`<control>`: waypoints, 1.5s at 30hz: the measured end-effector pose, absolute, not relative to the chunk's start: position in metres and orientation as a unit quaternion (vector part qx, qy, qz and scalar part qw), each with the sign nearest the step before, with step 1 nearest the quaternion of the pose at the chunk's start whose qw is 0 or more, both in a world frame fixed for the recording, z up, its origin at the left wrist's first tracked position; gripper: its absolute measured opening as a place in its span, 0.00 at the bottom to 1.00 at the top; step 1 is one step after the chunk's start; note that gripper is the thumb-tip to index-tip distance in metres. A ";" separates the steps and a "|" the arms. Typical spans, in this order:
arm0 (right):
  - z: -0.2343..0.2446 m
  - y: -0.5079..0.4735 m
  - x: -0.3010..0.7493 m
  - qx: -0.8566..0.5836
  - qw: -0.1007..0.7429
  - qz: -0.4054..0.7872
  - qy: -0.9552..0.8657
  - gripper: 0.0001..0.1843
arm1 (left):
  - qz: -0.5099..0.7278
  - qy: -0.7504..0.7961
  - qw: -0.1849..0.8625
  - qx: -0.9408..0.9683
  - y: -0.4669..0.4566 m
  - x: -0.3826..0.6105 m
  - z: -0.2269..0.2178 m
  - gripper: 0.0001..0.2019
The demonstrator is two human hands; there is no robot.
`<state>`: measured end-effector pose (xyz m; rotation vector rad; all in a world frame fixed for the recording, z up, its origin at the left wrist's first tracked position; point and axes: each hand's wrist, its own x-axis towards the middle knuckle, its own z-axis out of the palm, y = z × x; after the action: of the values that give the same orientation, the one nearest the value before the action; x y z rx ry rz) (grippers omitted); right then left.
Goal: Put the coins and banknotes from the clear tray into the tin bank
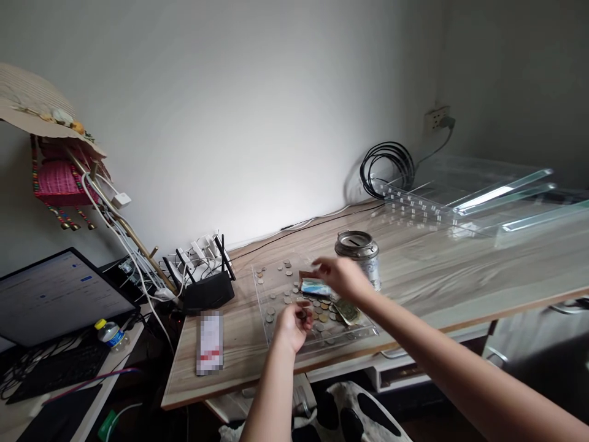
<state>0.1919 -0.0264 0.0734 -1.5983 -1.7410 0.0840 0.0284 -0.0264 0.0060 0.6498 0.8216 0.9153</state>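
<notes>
A clear shallow tray (261, 307) on the desk holds many scattered coins (323, 318) and several banknotes. Over the tray's near part, my left hand (294, 325) is cupped with its fingers curled in; something small and dark, which looks like a coin, shows at the fingers. My right hand (341, 277) hangs above the tray's right side, fingers bent together and pointing left; what is between them, if anything, is hidden. Below its fingertips lies a blue banknote (315, 287), and a greenish banknote (347, 312) is under the wrist. A round metal coin tin (356, 240) with a slotted lid stands just behind my right hand.
A black router (209, 291) and a pixelated white packet (210, 344) are on the desk's left. Clear acrylic panels (460, 202) and a coiled black cable (386, 169) are at the back right. A laptop (64, 294) and a yellow-capped bottle (110, 334) stand far left.
</notes>
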 end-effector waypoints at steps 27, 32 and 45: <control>0.033 -0.046 0.143 -0.505 0.191 -0.016 -0.842 0.11 | 0.480 0.323 0.800 0.159 -0.025 0.030 0.003 0.09; 0.029 -0.044 0.144 -0.524 0.188 -0.066 -0.828 0.13 | 0.456 0.333 0.807 0.171 -0.025 0.030 0.000 0.10; 0.103 -0.034 0.223 -0.711 0.325 -0.161 -0.603 0.14 | 0.468 0.327 0.798 0.194 -0.032 0.023 0.007 0.11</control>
<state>0.2228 -0.0341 0.1027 -1.8637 -1.5796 -0.4218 0.0225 -0.0325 0.0068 0.4156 0.7015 1.0055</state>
